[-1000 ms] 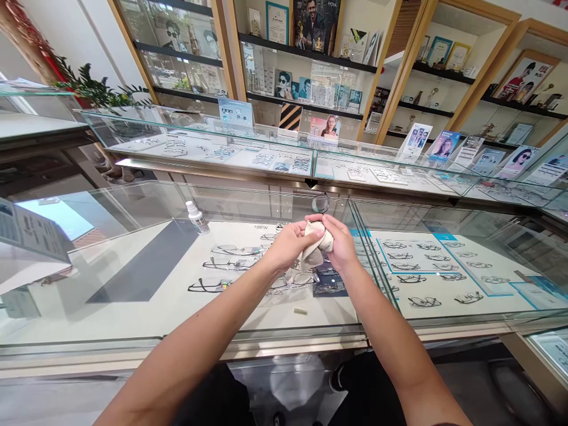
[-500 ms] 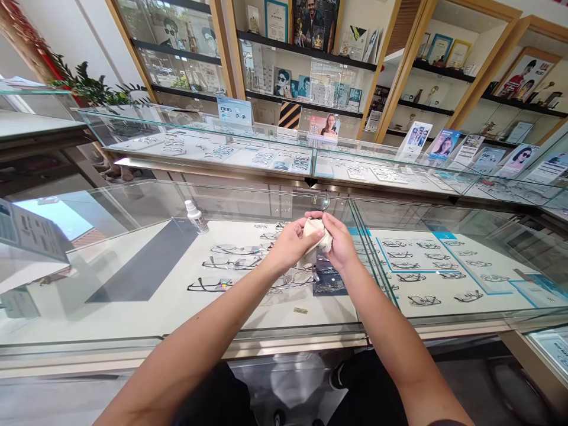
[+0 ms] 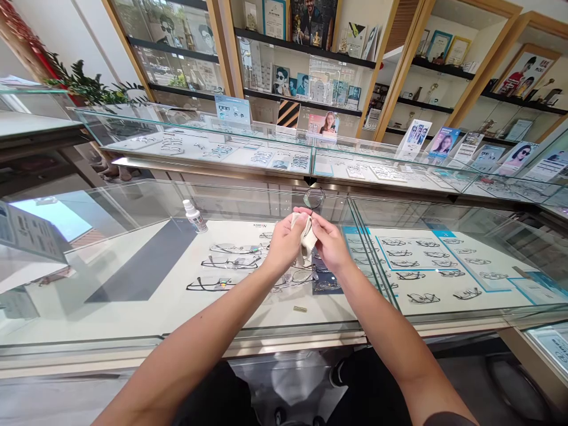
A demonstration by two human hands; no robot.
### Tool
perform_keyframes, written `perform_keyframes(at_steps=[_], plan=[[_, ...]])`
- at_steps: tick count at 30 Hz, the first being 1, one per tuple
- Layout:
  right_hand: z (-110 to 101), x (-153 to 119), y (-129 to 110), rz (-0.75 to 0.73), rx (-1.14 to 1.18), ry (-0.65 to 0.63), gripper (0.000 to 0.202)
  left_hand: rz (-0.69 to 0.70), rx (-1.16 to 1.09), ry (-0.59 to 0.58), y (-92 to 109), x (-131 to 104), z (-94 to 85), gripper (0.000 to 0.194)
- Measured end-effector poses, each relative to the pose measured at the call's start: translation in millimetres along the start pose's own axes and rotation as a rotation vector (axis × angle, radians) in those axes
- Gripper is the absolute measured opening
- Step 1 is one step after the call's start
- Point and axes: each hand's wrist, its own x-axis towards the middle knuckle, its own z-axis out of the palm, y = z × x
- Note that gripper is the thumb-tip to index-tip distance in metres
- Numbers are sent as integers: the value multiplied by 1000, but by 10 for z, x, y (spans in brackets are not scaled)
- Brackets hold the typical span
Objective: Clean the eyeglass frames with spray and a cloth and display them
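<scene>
My left hand is closed on a cream cleaning cloth, thumb on top, above the glass counter. Close beside it, my right hand pinches a pair of eyeglasses at the cloth's edge. One round, thin-rimmed lens of the eyeglasses sticks out beyond my fingertips. The cloth and fingers hide the rest of the frame. A white spray bottle stands on the counter to the left of my hands.
Under the glass counter lie rows of eyeglasses, with more on the right. A small gold-coloured bar is near the front edge. Beyond stands another display case with upright cards.
Both hands have shifted slightly left with the lens. The cloth, bunched between the fingers before, now hangs down from my left hand, and my right hand has turned a little.
</scene>
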Motion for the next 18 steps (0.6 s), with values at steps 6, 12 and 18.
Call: perform_keyframes(at_steps=[6, 12, 18], plan=[[-79, 35, -29, 12, 45, 123, 36, -109, 42, -245, 111, 66, -97, 68], [-148, 75, -38, 28, 73, 194, 29, -185, 6, -437, 221, 73, -170, 63], [-147, 82, -44, 22, 75, 210, 27, -174, 10, -473, 246, 58, -162, 52]])
